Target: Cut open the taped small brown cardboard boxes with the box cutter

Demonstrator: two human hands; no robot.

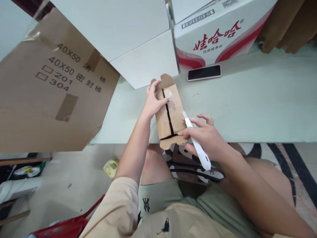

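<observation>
A small brown cardboard box [177, 114] rests at the front edge of the table, its top split by a dark lengthwise gap. Flaps stick out at its far and near ends. My left hand [155, 99] grips the box's far left side, thumb lying across the top near a piece of clear tape. My right hand [203, 135] holds a white utility knife [196, 142], its tip pointing away from me beside the box's right edge. Fingers of that hand also touch the box's near right corner.
A phone [204, 72] lies on the pale table [260, 109] before a white and red carton [218, 43]. White boxes [148, 59] stand at the back. A large brown carton [56, 86] is on the left. A yellow container [110, 168] stands on the floor.
</observation>
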